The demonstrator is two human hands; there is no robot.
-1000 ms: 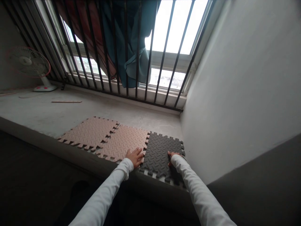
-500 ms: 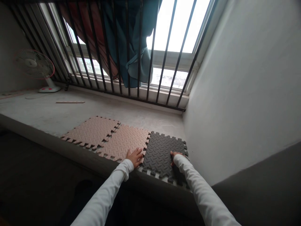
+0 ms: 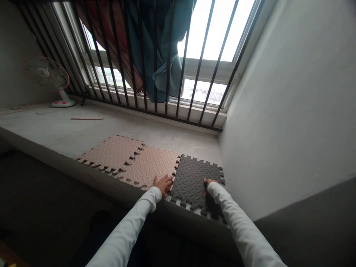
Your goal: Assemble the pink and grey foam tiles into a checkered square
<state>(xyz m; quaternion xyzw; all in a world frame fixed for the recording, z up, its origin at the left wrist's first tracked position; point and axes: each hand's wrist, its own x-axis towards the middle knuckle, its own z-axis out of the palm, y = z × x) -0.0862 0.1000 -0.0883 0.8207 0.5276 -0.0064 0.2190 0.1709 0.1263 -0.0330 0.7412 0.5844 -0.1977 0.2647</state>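
Two pink foam mat tiles and one black one lie in a row on a pale ledge. My left hand (image 3: 164, 184) rests flat, fingers spread, on the near right corner of the middle pink tile (image 3: 151, 163), beside its seam with the black foam tile (image 3: 191, 178). On the right part of the black tile sits my right hand (image 3: 213, 185), its fingers bent and apart, fingertips touching the surface. Part of that tile is hidden under my right forearm. The other pink foam tile (image 3: 112, 152) lies farther left, with small gaps along the toothed seam.
The ledge (image 3: 55, 137) drops off along its near edge. Dark metal bars (image 3: 155, 74) stand before a window with a curtain (image 3: 167, 81). A white wall (image 3: 278, 111) bounds the right side. A fan (image 3: 46, 74) and a thin strip (image 3: 87, 118) are at the left.
The whole view has shifted slightly, so things appear a little farther right. Both hands keep nearly the same places on the tiles.
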